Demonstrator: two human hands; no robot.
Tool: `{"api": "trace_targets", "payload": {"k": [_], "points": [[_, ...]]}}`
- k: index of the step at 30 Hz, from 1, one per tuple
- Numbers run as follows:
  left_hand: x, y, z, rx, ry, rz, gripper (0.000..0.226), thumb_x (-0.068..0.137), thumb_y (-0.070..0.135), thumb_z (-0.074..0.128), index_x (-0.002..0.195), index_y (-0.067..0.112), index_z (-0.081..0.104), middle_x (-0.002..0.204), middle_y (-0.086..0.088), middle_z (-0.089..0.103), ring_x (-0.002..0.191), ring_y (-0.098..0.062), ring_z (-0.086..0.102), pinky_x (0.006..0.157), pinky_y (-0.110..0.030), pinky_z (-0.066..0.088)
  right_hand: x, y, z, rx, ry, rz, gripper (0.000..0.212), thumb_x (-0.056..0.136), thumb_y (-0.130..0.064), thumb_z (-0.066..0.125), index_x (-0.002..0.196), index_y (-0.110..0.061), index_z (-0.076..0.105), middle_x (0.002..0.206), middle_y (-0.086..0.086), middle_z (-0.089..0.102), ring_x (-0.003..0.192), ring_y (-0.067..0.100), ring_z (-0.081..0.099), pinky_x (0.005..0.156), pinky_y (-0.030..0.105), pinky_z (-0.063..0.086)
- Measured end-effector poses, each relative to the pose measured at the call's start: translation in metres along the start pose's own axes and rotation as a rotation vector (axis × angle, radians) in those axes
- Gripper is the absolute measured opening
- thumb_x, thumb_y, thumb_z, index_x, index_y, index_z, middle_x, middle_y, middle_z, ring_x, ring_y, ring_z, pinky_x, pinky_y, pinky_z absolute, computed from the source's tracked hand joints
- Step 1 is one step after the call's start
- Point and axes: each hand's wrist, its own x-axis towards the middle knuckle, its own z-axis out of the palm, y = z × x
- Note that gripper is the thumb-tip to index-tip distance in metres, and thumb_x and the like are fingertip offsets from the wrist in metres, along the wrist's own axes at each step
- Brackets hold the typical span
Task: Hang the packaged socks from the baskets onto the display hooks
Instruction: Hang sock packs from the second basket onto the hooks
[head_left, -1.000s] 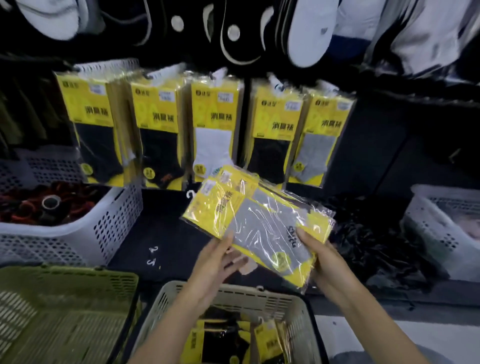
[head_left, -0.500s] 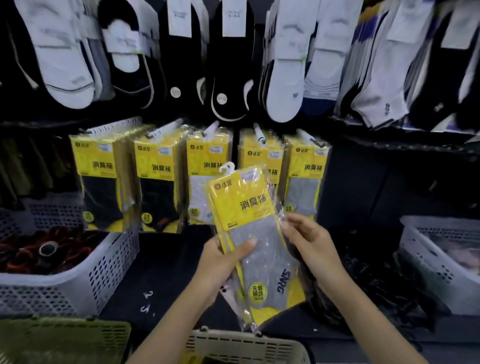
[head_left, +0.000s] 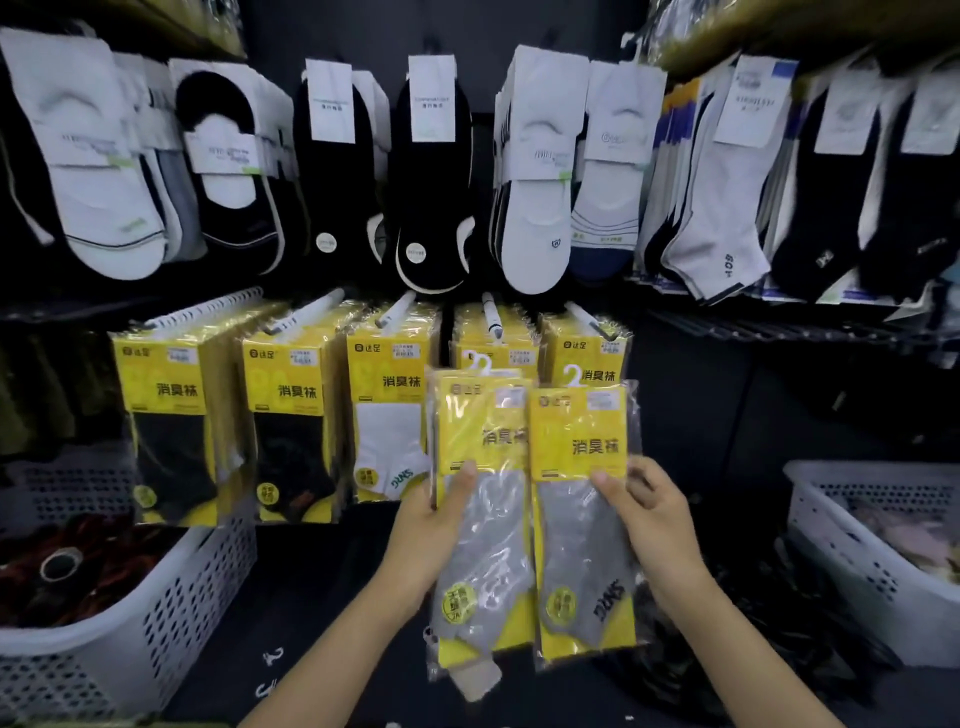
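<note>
left hand (head_left: 431, 525): thumb and fingers grip left pack (head_left: 488, 431) | right hand (head_left: 652, 519): thumb and fingers pinch right pack (head_left: 576, 431) | both upright, edges meeting, just below hooks (head_left: 491, 314)

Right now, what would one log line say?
left hand: holds stack of sock packs | right hand: holds single sock pack | display hooks: held packs not yet hung

Bare forearms (head_left: 332, 654), left hand (head_left: 423, 530), right hand (head_left: 657, 525)
</note>
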Motion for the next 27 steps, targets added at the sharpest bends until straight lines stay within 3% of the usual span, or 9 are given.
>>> {"api": "trace_targets", "payload": {"k": [5, 9, 13, 16, 21, 24, 27], "points": [[0.018, 0.009, -0.014, 0.015, 0.113, 0.02, 0.043, 0.085, 0.055, 0.049, 0.055, 0.026, 0.037, 0.044, 0.011, 0.026, 0.039, -0.001, 0.027, 0.042, -0.013, 0.026, 0.037, 0.006, -0.038, 0.054, 0.196, -0.013, 0.012, 0.095, -0.024, 0.056, 0.085, -0.021, 0.062, 0.078, -0.007, 0.068, 0.078, 0.015, 0.059, 0.071, 0.028, 0.045], [0.03, 0.014, -0.018, 0.037, 0.18, 0.02, 0.051, 0.088, 0.053, 0.05, 0.056, 0.021, 0.025, 0.041, 0.011, 0.018, 0.035, -0.003, 0.018, 0.036, -0.013, 0.02, 0.072, 0.006, -0.049, 0.018, 0.217, -0.04, 0.013, 0.094, -0.02, 0.057, 0.081, -0.021, 0.06, 0.08, 0.0, 0.063, 0.077, 0.016, 0.056, 0.072, 0.03, 0.044], [0.035, 0.016, -0.016, 0.047, 0.205, 0.015, 0.051, 0.088, 0.055, 0.049, 0.059, 0.018, 0.03, 0.043, 0.01, 0.018, 0.041, -0.007, 0.021, 0.046, -0.019, 0.023, 0.096, 0.007, -0.043, -0.074, 0.135, -0.112, 0.01, 0.094, -0.017, 0.057, 0.086, -0.021, 0.062, 0.084, -0.006, 0.066, 0.076, 0.002, 0.061, 0.067, 0.012, 0.048], [0.035, 0.017, -0.013, 0.027, 0.198, 0.026, 0.053, 0.087, 0.053, 0.05, 0.05, 0.023, 0.027, 0.042, 0.01, 0.017, 0.037, -0.005, 0.017, 0.042, -0.019, 0.019, 0.112, 0.009, -0.035, -0.094, 0.105, -0.092, 0.013, 0.094, -0.015, 0.057, 0.082, -0.017, 0.061, 0.078, -0.005, 0.065, 0.07, 0.003, 0.06, 0.058, 0.006, 0.046], [0.04, 0.017, -0.008, 0.062, 0.226, 0.001, 0.048, 0.086, 0.055, 0.051, 0.064, 0.017, 0.033, 0.053, 0.01, 0.025, 0.05, -0.008, 0.028, 0.05, -0.021, 0.025, 0.134, 0.019, -0.028, -0.105, 0.097, 0.036, 0.018, 0.092, -0.026, 0.061, 0.077, -0.014, 0.062, 0.073, -0.003, 0.06, 0.068, 0.01, 0.055, 0.058, 0.014, 0.044], [0.042, 0.015, -0.005, 0.01, 0.176, -0.019, 0.045, 0.084, 0.058, 0.052, 0.073, 0.016, 0.043, 0.062, 0.003, 0.03, 0.059, -0.014, 0.033, 0.056, -0.027, 0.029, 0.14, 0.032, -0.027, -0.056, 0.178, 0.186, 0.026, 0.088, -0.032, 0.067, 0.093, -0.006, 0.068, 0.091, 0.006, 0.067, 0.086, 0.021, 0.062, 0.079, 0.032, 0.052], [0.042, 0.011, -0.001, -0.014, 0.14, 0.002, 0.043, 0.086, 0.055, 0.053, 0.067, 0.017, 0.043, 0.052, 0.009, 0.025, 0.049, -0.008, 0.029, 0.051, -0.023, 0.026, 0.132, 0.043, -0.03, 0.008, 0.274, 0.27, 0.032, 0.086, -0.022, 0.07, 0.107, 0.001, 0.064, 0.106, 0.018, 0.066, 0.101, 0.032, 0.063, 0.09, 0.041, 0.052]]}}
